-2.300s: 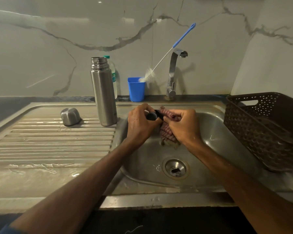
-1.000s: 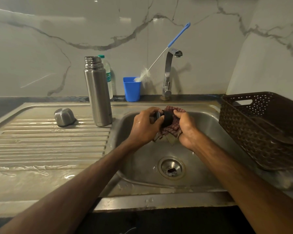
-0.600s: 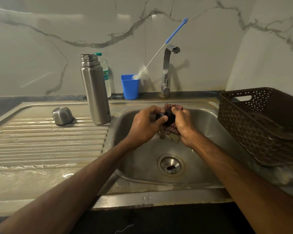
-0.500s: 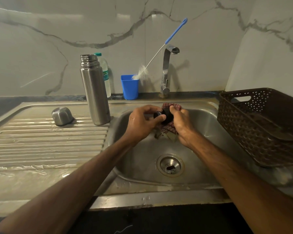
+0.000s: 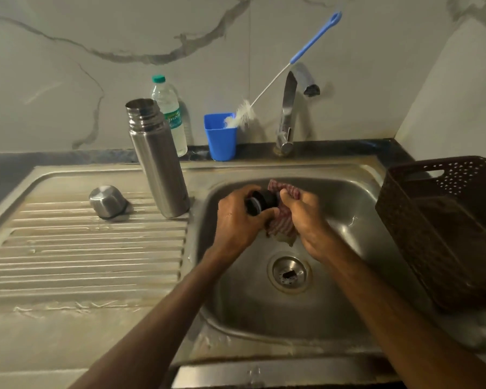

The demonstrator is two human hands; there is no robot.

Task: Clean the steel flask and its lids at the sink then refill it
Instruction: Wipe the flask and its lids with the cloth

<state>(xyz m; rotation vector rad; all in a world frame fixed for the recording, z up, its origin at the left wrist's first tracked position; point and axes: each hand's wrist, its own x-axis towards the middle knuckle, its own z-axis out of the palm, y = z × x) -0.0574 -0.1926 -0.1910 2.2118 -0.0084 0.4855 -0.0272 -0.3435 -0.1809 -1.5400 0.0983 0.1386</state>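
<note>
Inner lid, small and black, was up over the sink basin, pinched in the curled fingers of the left hand. The right hand gripped a striped cloth, bunched against the lid's end. Best play there, I'd say: turn the lid bit by bit in the left fingers and push the cloth into the ridges and rim. Keep it over the basin too, so a wet slip only drops into the sink. Fingers and cloth buried most of that lid, so how clean it was, I couldn't tell. Further off, the steel cap sat dome-up on the drainboard, its inside hidden. The steel flask stood open just beside the basin, its interior out of sight. At the back, the tap showed no stream I could make out. The brown basket on the right was too dark to read.
</note>
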